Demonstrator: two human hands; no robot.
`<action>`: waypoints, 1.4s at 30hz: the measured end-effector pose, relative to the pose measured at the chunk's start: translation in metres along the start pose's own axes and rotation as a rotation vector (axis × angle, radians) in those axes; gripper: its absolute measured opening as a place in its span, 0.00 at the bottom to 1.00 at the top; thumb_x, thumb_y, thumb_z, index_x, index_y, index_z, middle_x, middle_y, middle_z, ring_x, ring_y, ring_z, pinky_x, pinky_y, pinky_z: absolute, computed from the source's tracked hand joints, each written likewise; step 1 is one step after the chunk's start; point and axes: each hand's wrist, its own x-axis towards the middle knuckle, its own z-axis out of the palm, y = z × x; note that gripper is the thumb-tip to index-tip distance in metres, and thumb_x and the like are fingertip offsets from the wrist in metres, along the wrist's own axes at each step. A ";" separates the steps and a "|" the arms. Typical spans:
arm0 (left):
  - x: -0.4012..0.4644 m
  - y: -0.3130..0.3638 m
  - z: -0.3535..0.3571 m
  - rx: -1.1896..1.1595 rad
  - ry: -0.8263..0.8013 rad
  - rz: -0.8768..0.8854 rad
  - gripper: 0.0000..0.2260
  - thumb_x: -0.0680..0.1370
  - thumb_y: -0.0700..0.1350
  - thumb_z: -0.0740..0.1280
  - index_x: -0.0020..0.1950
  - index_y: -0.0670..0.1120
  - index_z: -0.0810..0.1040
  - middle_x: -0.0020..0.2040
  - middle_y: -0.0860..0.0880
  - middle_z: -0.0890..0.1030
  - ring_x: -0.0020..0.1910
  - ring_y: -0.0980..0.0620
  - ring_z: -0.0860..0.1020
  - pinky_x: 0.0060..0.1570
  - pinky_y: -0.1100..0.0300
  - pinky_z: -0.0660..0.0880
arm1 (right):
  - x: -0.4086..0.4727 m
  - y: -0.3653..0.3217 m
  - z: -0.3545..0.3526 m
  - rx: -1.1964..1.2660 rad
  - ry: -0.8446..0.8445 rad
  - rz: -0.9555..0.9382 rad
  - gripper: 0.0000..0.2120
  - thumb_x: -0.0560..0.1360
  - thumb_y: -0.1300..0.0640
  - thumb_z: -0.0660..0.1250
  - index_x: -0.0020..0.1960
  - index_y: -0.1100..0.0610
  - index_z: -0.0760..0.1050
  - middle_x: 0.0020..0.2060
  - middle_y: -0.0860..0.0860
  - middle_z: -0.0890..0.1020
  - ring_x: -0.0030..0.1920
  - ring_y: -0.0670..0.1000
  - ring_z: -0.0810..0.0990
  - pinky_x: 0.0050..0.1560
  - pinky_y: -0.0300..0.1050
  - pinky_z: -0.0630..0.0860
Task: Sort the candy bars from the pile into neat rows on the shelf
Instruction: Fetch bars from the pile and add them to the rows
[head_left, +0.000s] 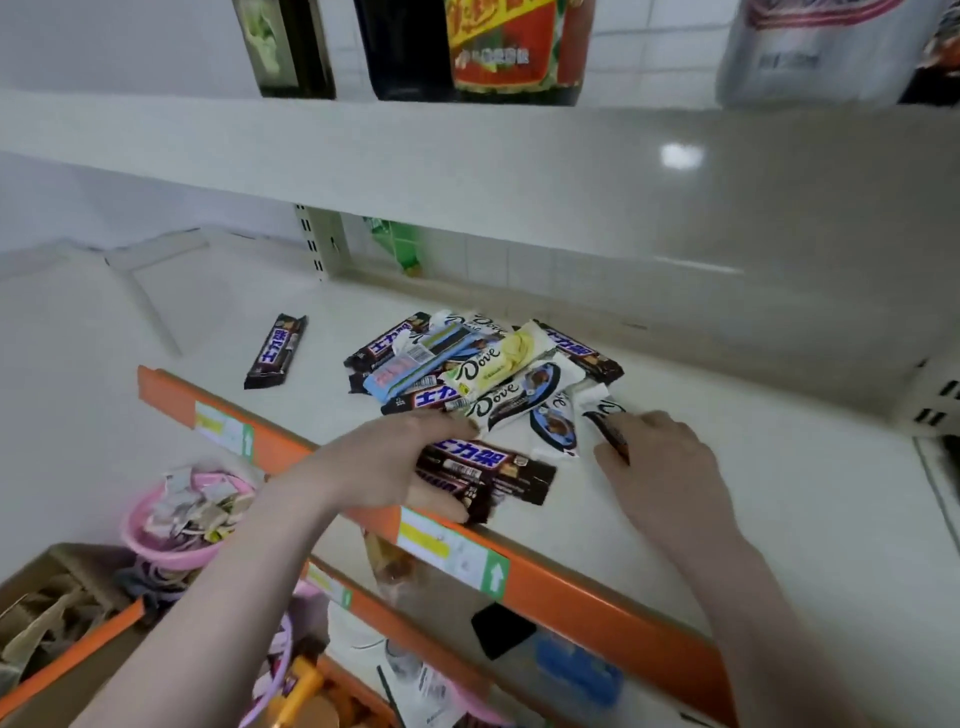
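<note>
A pile of candy bars (483, 364) lies on the white shelf (727, 493): brown Snickers bars, white and yellow Dove bars and a light blue bar. One Snickers bar (276, 352) lies alone to the left of the pile. My left hand (395, 462) grips two brown Snickers bars (488, 475) near the shelf's front edge. My right hand (660, 457) pinches a dark brown bar (610, 434) at the pile's right side.
An upper shelf (467, 156) with bottles hangs low over the work area. The orange price rail (571, 587) runs along the front edge. Below stand a pink bowl (171, 540) of scraps and a cardboard box (47, 613). A green bottle (400, 244) stands at the back.
</note>
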 end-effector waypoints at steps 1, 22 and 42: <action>0.002 -0.004 -0.002 -0.001 -0.023 0.022 0.38 0.66 0.58 0.74 0.73 0.53 0.63 0.73 0.56 0.64 0.70 0.58 0.62 0.63 0.70 0.56 | 0.000 0.000 0.002 -0.016 -0.008 0.007 0.15 0.77 0.51 0.55 0.62 0.53 0.70 0.55 0.54 0.75 0.54 0.56 0.73 0.52 0.49 0.71; 0.024 -0.017 0.021 0.346 0.321 0.243 0.34 0.69 0.72 0.57 0.67 0.51 0.68 0.61 0.51 0.76 0.58 0.51 0.74 0.57 0.58 0.66 | -0.009 -0.023 0.008 0.030 0.032 0.302 0.22 0.70 0.65 0.60 0.64 0.56 0.69 0.53 0.62 0.77 0.54 0.64 0.71 0.55 0.53 0.70; 0.028 0.011 -0.006 0.359 -0.090 0.253 0.23 0.70 0.53 0.70 0.60 0.47 0.68 0.54 0.49 0.74 0.50 0.51 0.72 0.49 0.53 0.74 | -0.017 -0.010 0.000 0.146 -0.008 0.419 0.23 0.66 0.65 0.64 0.61 0.61 0.71 0.54 0.62 0.75 0.54 0.64 0.73 0.54 0.49 0.69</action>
